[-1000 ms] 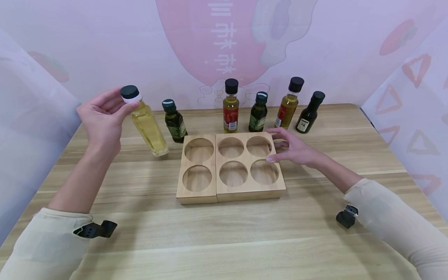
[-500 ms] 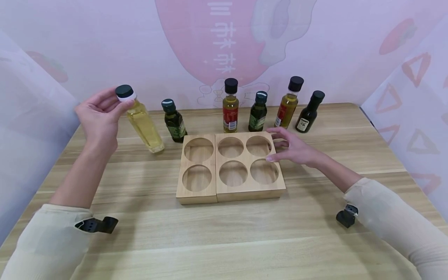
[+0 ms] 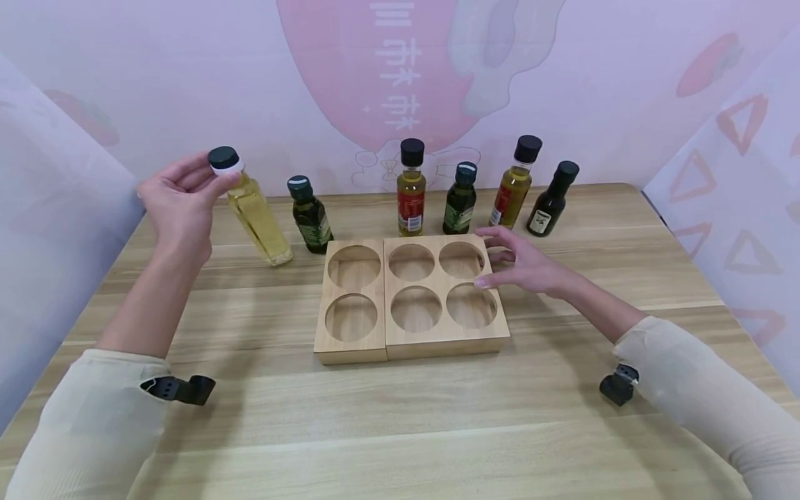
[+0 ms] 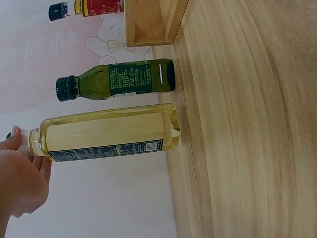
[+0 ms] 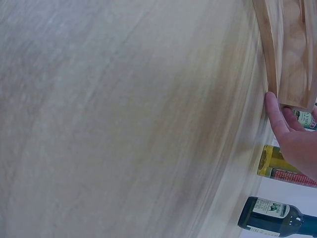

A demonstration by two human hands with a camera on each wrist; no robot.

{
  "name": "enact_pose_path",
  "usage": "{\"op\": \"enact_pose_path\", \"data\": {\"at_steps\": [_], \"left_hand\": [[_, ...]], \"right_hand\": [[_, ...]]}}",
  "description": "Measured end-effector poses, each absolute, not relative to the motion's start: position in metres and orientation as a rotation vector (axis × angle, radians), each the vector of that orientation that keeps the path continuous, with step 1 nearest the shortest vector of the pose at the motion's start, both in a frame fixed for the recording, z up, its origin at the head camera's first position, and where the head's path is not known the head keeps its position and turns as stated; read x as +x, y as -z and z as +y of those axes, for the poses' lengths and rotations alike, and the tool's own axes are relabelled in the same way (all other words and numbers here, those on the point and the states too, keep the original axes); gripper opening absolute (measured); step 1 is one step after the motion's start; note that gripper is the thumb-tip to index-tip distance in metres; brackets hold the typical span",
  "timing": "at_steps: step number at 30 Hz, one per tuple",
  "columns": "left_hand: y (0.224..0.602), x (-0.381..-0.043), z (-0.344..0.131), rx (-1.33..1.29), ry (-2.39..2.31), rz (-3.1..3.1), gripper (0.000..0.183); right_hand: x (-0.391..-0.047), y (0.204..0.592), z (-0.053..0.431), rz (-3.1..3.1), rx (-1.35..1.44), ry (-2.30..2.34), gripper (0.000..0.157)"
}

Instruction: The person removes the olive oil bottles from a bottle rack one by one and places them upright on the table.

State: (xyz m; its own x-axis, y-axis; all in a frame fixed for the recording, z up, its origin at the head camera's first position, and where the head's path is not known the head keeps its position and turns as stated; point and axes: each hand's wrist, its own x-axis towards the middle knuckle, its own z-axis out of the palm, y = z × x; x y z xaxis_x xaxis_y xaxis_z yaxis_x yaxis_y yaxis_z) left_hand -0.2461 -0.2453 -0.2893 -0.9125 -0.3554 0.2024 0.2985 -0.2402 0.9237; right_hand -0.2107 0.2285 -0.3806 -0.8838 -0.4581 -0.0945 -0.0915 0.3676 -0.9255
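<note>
In the head view my left hand (image 3: 181, 205) pinches a clear glass oil bottle (image 3: 257, 222) by its neck, just under the dark cap. Pale yellow oil fills it, and in the left wrist view a dark label shows on this oil bottle (image 4: 106, 134). It leans slightly; whether its base touches the table I cannot tell. A small green oil bottle (image 3: 312, 221) stands close on its right. My right hand (image 3: 521, 264) rests against the right end of a wooden rack (image 3: 412, 342) with several round holes, its fingertips (image 5: 270, 99) touching the end face in the right wrist view.
Behind the rack stand a red-labelled oil bottle (image 3: 411, 201), a dark green bottle (image 3: 460, 205), another red-labelled bottle (image 3: 514, 191) and a slim dark bottle (image 3: 550, 207). A printed backdrop (image 3: 250, 76) rises at the table's back edge. The wooden table (image 3: 400, 423) stretches in front.
My left hand has shifted the clear oil bottle slightly left and farther back, away from the rack. My right hand and the rack have stayed where they were.
</note>
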Motion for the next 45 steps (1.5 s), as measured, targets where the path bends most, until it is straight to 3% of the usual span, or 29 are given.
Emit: {"op": "enact_pose_path", "data": {"at_steps": [45], "left_hand": [[0.2958, -0.2512, -0.2488, 0.053, 2.17, -1.723, 0.038]], "right_hand": [[-0.2094, 0.3787, 0.2284, 2.311, -0.477, 1.497, 0.086]]}}
